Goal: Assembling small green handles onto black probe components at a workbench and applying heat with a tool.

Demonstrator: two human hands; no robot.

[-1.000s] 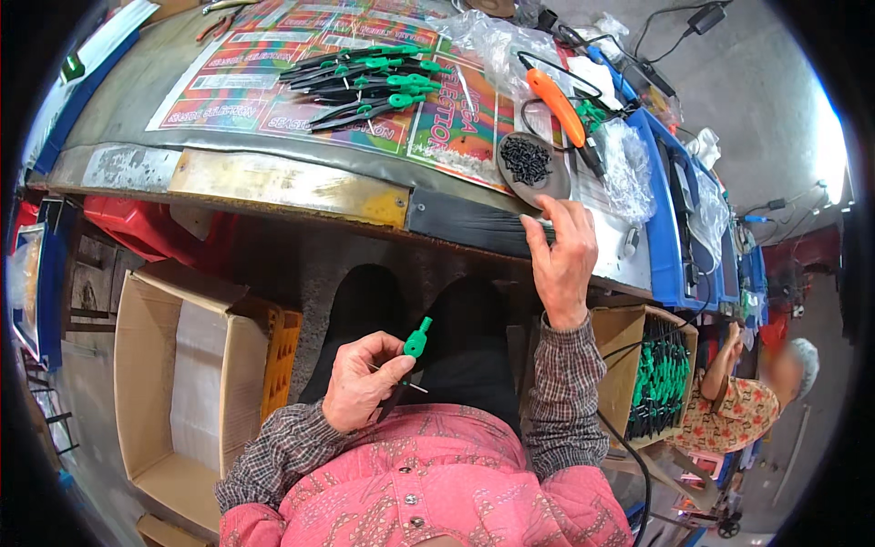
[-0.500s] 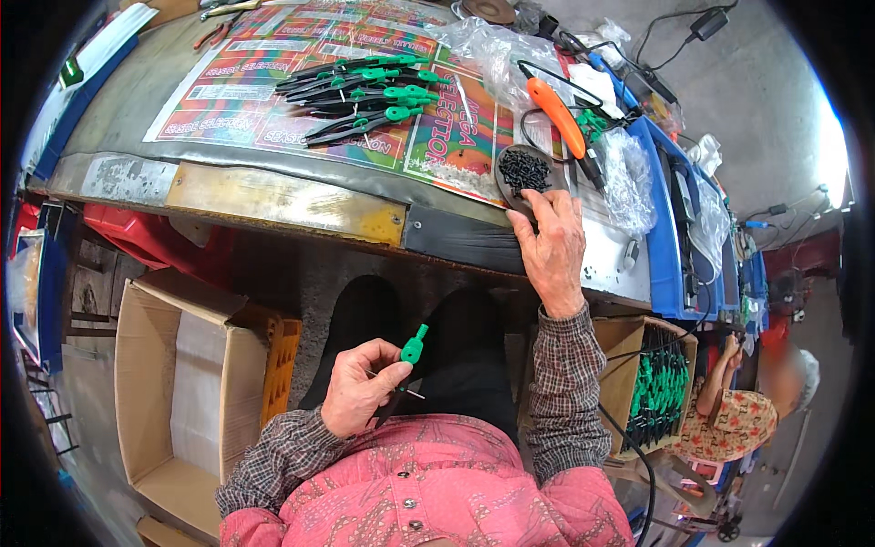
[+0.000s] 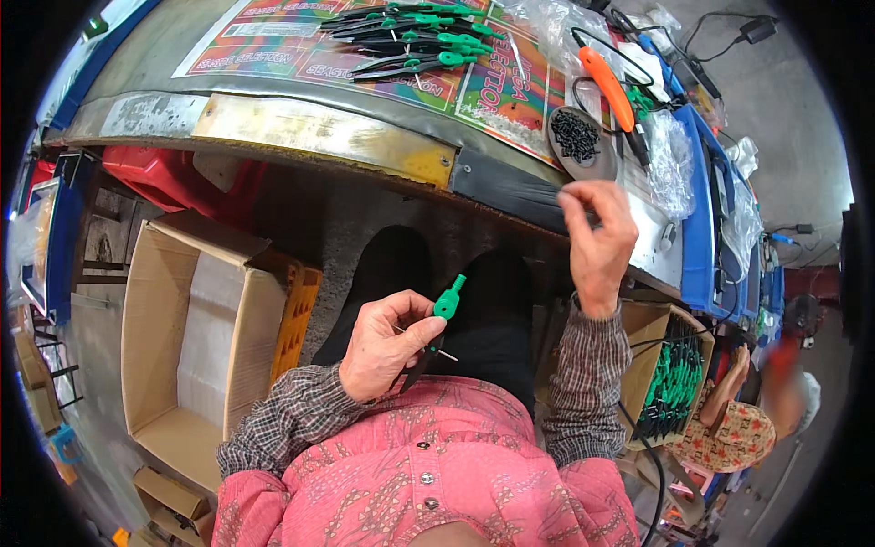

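Observation:
My left hand (image 3: 383, 348), above my lap, is closed on a green-and-black plastic piece (image 3: 446, 304). Its green narrow tip points up and away, and a thin metal pin sticks out sideways lower down. My right hand (image 3: 603, 239) hovers by the table's front edge, thumb and forefinger pinched together; anything between them is too small to make out. Just beyond it, a shallow oval dish (image 3: 598, 170) holds small black cylindrical bits (image 3: 574, 135). Farther left on the table lies a pile of similar green-and-black pieces (image 3: 415, 41).
An orange-handled tool (image 3: 605, 87) lies behind the dish, near clear plastic bags (image 3: 670, 164) and a blue bin (image 3: 700, 219). A cardboard box (image 3: 251, 337) stands at my left; another (image 3: 641, 333), full of green-and-black pieces, at my right. A co-worker (image 3: 729, 428) sits beyond.
My right hand has come away from the dish toward me, fingers now pinched. My left hand still holds the green-and-black piece. The whole view has shifted, with the table higher in it.

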